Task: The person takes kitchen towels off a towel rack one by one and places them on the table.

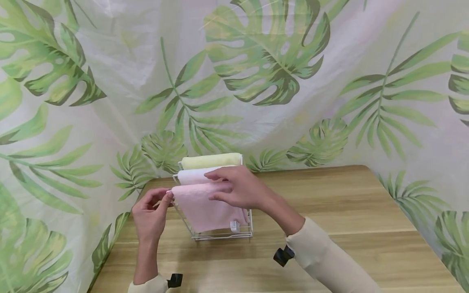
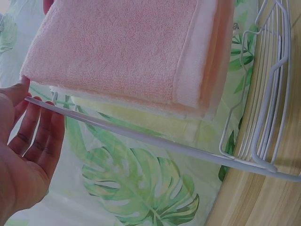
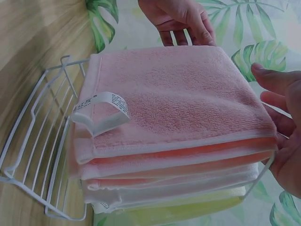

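A folded pink towel [image 1: 205,207] with a white label [image 1: 234,226] hangs over the front bar of a white wire rack [image 1: 221,236]. Behind it hang a white towel [image 1: 190,176] and a pale yellow towel [image 1: 212,161]. My left hand [image 1: 150,215] pinches the pink towel's upper left corner beside the rack; in the left wrist view, its fingers [image 2: 47,127] curl behind the rack's side bar [image 2: 141,136]. My right hand [image 1: 243,189] hovers around the pink towel's upper right end, thumb and fingers spread apart. In the right wrist view, its fingertips are partly hidden behind the towel.
The rack stands on a wooden table [image 1: 311,252], near its left edge. A leaf-printed curtain [image 1: 256,122] hangs close behind and to the left of the table. Small black wrist cameras [image 1: 283,256] are worn at both sleeves.
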A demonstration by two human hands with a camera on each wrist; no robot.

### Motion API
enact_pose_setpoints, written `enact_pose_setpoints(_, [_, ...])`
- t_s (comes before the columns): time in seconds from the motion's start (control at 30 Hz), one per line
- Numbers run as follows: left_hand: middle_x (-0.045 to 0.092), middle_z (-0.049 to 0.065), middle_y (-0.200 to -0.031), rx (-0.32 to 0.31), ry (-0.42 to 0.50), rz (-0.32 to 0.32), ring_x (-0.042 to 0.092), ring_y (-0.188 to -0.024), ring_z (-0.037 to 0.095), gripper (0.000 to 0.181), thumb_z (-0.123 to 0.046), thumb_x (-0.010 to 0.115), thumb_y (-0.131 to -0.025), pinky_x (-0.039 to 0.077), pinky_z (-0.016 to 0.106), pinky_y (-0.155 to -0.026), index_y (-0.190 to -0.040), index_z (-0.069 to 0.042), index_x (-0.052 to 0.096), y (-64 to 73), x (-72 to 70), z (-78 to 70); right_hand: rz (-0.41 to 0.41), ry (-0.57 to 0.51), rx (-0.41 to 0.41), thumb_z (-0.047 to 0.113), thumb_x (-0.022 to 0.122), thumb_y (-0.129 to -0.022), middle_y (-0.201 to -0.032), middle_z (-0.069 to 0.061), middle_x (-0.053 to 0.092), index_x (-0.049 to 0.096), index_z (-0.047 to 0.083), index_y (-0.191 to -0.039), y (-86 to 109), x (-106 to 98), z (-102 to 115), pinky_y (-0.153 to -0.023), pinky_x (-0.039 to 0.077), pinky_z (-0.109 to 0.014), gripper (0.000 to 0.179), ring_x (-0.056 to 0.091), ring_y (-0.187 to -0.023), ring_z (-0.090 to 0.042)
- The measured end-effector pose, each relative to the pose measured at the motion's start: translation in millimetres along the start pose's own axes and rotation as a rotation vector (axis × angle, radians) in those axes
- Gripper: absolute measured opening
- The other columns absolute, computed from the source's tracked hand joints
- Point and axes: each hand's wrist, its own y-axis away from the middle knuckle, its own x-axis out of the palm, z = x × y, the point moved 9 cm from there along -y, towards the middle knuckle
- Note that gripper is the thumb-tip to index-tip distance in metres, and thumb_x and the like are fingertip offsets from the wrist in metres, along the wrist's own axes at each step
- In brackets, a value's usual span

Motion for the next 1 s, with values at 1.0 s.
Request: enact_pose_setpoints(1.0, [0.074,-0.012,-0.082,-0.041,-0.15,-0.099,0.071,-0.07,0.001,0.016,0.002,0.08,-0.094,0.063,0.013,-0.061,-0.104,0.013,0.075,-2.2,-2.2,6.1,0.0,0.066,0.036,0.021,0.08,-0.099,-0.109,0.003,0.084,0.085,0.015,-0.113,-21.4,13,-9,-0.075,0.059,-0.016,0.016,0.076,-0.086,-0.002])
